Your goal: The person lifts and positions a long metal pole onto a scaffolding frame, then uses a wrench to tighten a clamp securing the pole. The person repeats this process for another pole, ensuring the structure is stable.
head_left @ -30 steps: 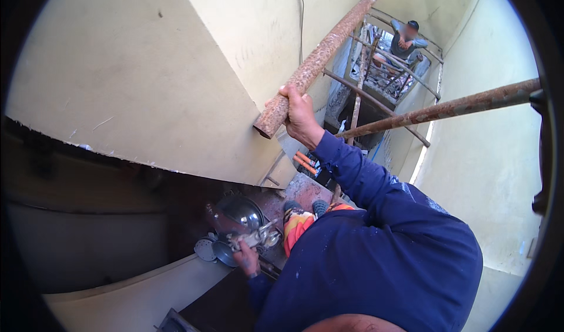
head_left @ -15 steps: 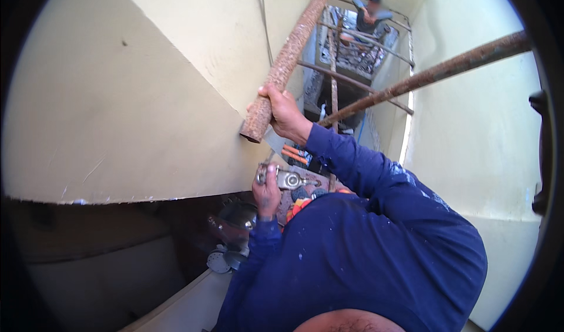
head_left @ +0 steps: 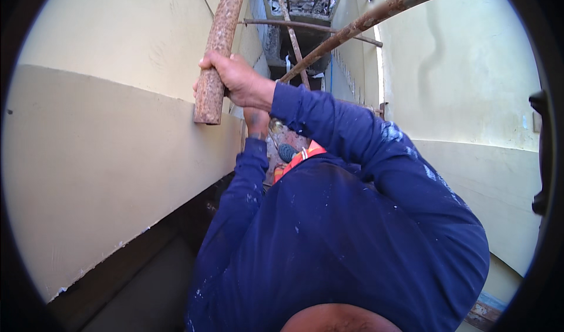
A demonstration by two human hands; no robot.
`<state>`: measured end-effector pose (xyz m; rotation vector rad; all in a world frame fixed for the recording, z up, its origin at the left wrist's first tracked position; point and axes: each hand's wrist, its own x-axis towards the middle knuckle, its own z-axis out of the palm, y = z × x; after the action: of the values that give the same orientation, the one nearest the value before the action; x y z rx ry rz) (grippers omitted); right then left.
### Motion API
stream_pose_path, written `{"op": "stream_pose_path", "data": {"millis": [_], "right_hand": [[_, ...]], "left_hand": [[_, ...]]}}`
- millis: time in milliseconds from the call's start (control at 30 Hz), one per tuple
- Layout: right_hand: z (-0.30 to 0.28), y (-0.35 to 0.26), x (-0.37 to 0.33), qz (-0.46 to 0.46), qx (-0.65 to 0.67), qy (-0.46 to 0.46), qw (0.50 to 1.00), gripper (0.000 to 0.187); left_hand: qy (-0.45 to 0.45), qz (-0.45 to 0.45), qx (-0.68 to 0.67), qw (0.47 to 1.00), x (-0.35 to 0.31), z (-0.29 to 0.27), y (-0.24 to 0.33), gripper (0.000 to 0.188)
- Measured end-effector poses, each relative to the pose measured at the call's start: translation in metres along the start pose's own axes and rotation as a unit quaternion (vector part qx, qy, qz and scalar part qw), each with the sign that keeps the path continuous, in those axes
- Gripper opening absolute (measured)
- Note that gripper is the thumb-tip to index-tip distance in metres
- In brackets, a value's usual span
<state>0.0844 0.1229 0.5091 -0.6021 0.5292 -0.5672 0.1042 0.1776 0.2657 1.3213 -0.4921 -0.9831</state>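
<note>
My right hand (head_left: 238, 81) is wrapped round a thick, rust-covered metal pipe (head_left: 222, 32), close to its lower end. The pipe slants up along the cream wall to the top of the head view. Just beneath my right wrist, my left hand (head_left: 257, 120) reaches forward. Its fingers are hidden behind the right hand, so whether it grips anything does not show.
A long rusty pole (head_left: 376, 21) slopes across at the right, and a thinner crossbar (head_left: 311, 28) spans the narrow gap between walls. A dark opening lies below the left wall panel's (head_left: 106, 150) edge. An orange strap (head_left: 299, 159) crosses my waist.
The view has shifted, and the pipe now stands more upright. My left hand has moved up behind my right wrist; the silver metal fitting it held is hidden. The person further off has left the view.
</note>
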Motion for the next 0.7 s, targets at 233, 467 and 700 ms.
{"op": "stream_pose_path", "data": {"millis": [233,467,700], "right_hand": [[-0.008,-0.013,0.002,0.048,-0.003,-0.042,0.998,0.027],[-0.017,-0.023,0.003,0.059,-0.025,-0.047,0.997,0.027],[-0.015,-0.040,0.001,0.143,-0.096,-0.087,0.981,0.026]], "left_hand": [[0.059,-0.091,0.062,0.992,0.060,0.038,0.024,0.051],[0.104,-0.178,0.149,0.967,0.100,0.084,0.041,0.049],[0.176,0.001,0.058,0.983,0.204,0.144,0.046,0.044]]}}
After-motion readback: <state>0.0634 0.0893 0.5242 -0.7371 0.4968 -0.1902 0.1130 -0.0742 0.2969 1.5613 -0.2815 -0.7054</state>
